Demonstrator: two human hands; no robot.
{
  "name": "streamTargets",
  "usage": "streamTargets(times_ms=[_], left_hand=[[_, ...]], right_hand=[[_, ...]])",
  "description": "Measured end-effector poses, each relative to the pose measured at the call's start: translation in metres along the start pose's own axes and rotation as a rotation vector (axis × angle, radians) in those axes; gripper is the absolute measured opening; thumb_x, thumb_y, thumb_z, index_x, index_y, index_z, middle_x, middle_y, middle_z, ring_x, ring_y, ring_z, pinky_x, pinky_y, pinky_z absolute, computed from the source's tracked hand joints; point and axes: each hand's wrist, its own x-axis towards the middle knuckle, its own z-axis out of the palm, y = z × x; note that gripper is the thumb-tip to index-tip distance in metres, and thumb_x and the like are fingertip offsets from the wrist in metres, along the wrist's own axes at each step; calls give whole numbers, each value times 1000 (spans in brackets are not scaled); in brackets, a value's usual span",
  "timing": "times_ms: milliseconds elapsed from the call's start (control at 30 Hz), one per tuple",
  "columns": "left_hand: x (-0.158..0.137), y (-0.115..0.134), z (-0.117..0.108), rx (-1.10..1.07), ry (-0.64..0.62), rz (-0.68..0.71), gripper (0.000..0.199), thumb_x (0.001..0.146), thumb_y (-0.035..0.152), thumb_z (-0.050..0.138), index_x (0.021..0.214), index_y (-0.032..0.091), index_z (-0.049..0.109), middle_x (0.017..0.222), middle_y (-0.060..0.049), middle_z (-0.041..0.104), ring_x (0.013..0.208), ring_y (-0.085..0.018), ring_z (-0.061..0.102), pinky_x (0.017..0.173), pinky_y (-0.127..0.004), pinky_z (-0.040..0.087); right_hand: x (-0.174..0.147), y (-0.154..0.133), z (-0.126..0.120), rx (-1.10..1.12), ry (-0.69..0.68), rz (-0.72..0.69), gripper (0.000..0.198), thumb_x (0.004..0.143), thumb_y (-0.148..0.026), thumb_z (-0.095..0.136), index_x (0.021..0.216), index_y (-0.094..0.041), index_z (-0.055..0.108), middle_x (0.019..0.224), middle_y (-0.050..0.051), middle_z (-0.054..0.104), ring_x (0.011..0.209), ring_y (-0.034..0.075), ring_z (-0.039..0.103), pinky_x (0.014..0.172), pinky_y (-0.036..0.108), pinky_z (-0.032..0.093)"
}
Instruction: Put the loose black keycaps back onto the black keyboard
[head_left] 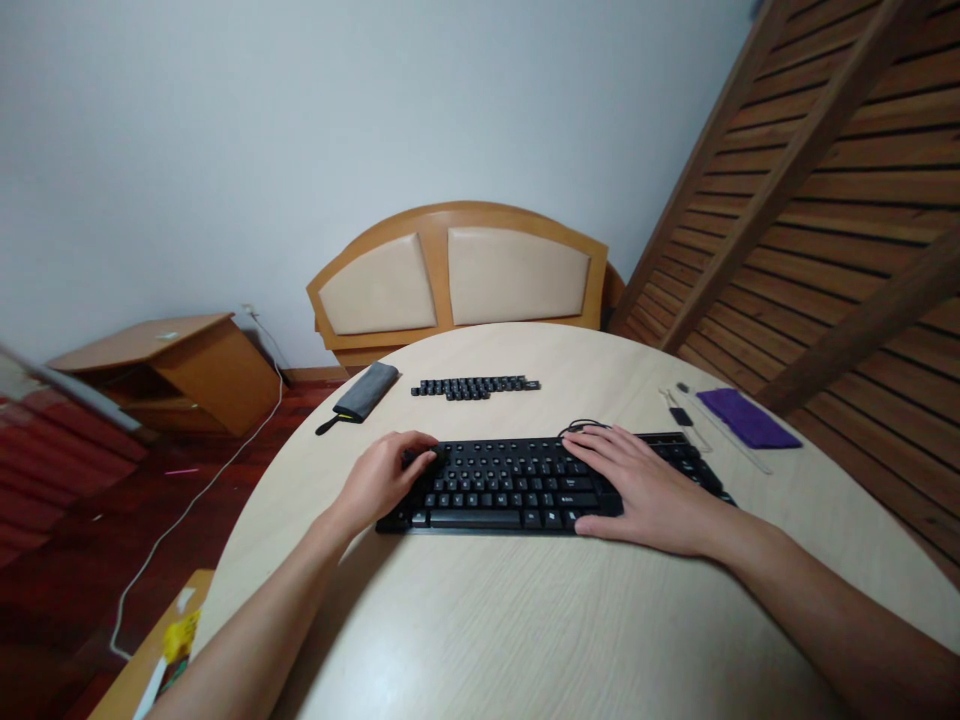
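A black keyboard (495, 480) lies across the table in front of me. Bare, cap-less switch spots show in its upper left part, while the lower and right rows carry their keys. My left hand (386, 475) is at the keyboard's upper left corner, thumb and forefinger close together over the keys; whatever is between them is hidden. My right hand (637, 490) rests flat over the right part of the keyboard with its fingers apart. Beyond the keyboard, loose black keycaps (476, 387) are lined up in rows on the tabletop.
On the round pale table (540, 620) lie a grey pouch (367, 392) at left and a purple cloth (748, 418) at right. Beside the cloth are a thin clear rod (731, 437) and a small wire tool (679, 413). A cable (581, 427) curls behind the keyboard.
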Motion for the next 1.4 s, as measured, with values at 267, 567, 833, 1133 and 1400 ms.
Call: streamTargets(times_ms=[267, 567, 833, 1133, 1400], left_hand=[[-2, -5, -3, -28, -102, 134, 22, 95, 34, 54, 105, 24, 69, 108, -5, 73, 103, -23, 65, 93, -38, 50], [-4, 1, -8, -60, -151, 165, 19, 94, 32, 55, 104, 23, 69, 108, -7, 71, 103, -22, 64, 95, -38, 49], [-4, -1, -9, -73, -162, 161, 20, 94, 31, 56, 106, 23, 69, 108, -5, 73, 102, -22, 65, 94, -37, 50], [-3, -4, -8, -96, -177, 157, 20, 93, 32, 57, 104, 24, 71, 109, -5, 73, 103, -22, 65, 95, -37, 49], [-3, -4, -9, -116, -176, 156, 21, 92, 33, 56, 102, 23, 72, 108, -6, 74, 102, -22, 65, 94, -38, 50]], right_hand=[[0, 0, -1, 11, -3, 7, 94, 76, -73, 61, 149, -17, 44, 152, 16, 43, 142, 40, 33, 118, 62, 22], [0, 0, -1, 24, 11, -7, 92, 77, -73, 61, 150, -20, 43, 151, 15, 45, 140, 40, 36, 117, 63, 23], [0, 1, 0, 22, 15, -10, 92, 76, -73, 62, 149, -20, 43, 151, 15, 46, 140, 40, 37, 116, 62, 24], [-1, 3, 2, 47, 33, -14, 91, 76, -72, 63, 150, -22, 42, 151, 14, 46, 140, 40, 36, 117, 63, 23], [-1, 2, 2, 34, 38, -15, 92, 76, -72, 62, 150, -22, 42, 151, 14, 46, 140, 40, 36, 117, 62, 23]])
